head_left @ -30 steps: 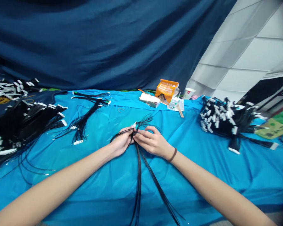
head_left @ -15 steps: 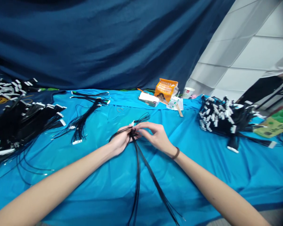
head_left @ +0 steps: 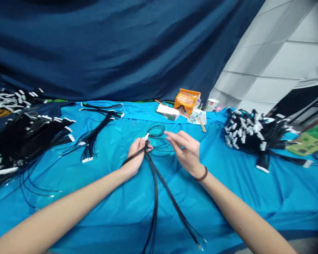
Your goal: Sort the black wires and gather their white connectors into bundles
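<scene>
My left hand (head_left: 135, 157) is closed around a bundle of black wires (head_left: 155, 190) with a white connector (head_left: 146, 136) standing up at its top. Below the grip, the bundle splits into two long strands that hang toward the front, and another part runs across the wrist. Thin wire loops (head_left: 157, 124) spread out on the right of the connector. At their edge is my right hand (head_left: 187, 153), its thumb and fingertips pinched together on the thin wires. A brown band (head_left: 202, 174) circles the right wrist.
Heaps of black wires with white connectors lie at the left (head_left: 34, 134) and right (head_left: 243, 130). A smaller wire bundle (head_left: 95, 132) rests left of centre. Farther back stand an orange bag (head_left: 187, 100), a white box (head_left: 167, 110) and a paper cup (head_left: 212, 104). Blue cloth (head_left: 108, 215) covers the table.
My right hand has moved right, away from my left hand, and the thin wires between them have opened into wider loops. My left hand keeps its hold on the bundle.
</scene>
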`<state>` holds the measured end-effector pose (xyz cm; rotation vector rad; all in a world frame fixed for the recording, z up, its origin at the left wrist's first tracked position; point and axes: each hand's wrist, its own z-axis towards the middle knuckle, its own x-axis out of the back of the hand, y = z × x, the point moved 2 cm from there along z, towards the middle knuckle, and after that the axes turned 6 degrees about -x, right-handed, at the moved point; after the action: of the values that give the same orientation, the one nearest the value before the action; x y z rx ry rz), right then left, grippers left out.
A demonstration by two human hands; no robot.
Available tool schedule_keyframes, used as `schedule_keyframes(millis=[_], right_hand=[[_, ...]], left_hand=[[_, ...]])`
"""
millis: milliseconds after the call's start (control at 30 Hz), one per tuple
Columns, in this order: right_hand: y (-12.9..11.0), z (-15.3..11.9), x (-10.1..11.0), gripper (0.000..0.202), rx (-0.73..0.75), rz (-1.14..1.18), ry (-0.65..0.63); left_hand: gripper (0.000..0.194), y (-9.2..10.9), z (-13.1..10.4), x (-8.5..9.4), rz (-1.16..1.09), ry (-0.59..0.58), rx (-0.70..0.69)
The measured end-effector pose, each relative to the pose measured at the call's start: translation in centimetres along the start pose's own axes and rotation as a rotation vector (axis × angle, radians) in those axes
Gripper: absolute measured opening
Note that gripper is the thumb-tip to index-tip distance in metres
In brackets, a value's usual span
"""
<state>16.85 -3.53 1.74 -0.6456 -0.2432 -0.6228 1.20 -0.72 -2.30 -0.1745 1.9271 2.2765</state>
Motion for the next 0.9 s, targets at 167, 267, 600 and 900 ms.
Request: schedule_keyframes(millis=[167,267,600,900], right_hand=[[-0.7,-0.7,-0.9,0.042,0.169,-0.136,-0.179],[-0.6,-0.7,-0.9,0.052,0.172,-0.137,-0.183],[-0.1,0.1,-0.1,0.046,-0.356,0.538,-0.099],[2.6,2.0,1.6,0.047,-0.655,0.721,0.298]], left_hand=[[0.031,-0.2,0.2,0.3,0.081,-0.019,-0.048],[0.031,-0.2,0.2,0.3,0.063,-0.022,-0.035],[0.026,-0.5,0.4,0.5,-0.14,0.06,0.066],[0.021,-0.7,0.2,0.3,-0.157,0.059,0.109]])
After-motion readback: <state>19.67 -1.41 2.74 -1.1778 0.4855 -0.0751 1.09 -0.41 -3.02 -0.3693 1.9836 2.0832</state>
